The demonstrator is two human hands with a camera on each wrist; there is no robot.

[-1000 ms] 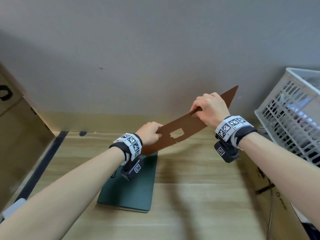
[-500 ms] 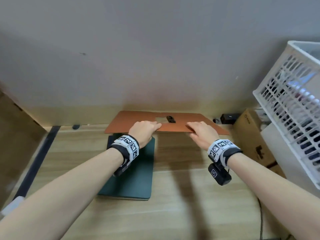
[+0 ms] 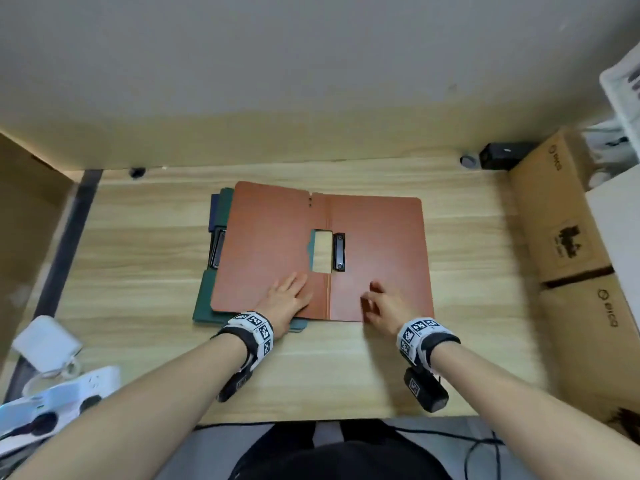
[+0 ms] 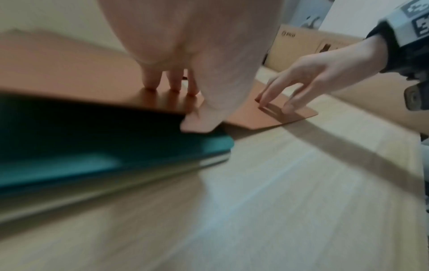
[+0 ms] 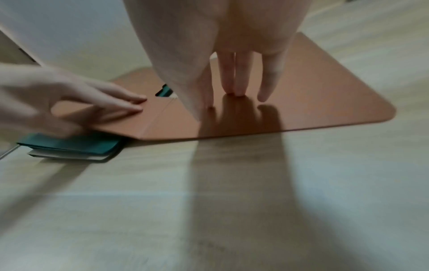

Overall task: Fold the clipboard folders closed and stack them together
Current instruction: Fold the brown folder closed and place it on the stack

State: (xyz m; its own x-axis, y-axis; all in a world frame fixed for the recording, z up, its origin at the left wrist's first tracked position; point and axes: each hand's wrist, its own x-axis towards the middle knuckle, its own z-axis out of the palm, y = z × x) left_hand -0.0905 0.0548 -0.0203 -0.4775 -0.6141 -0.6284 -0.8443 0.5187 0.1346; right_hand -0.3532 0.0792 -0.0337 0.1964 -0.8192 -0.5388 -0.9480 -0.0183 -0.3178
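Wooden desk [image 3: 346, 358] held a brown folder [image 3: 377, 258] lying open, its left half over a green folder [image 3: 204, 299]. Left hand [image 3: 287, 299] pressed flat; right hand [image 3: 384, 306] touched with loosely spread fingertips, gripping nothing. Best to swing the right half over squarely.

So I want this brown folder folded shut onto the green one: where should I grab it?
Take the brown folder by its right flap's outer edge, coming from the right with the right hand. That flap lies flat on the table; the left flap already rests on the green folder.
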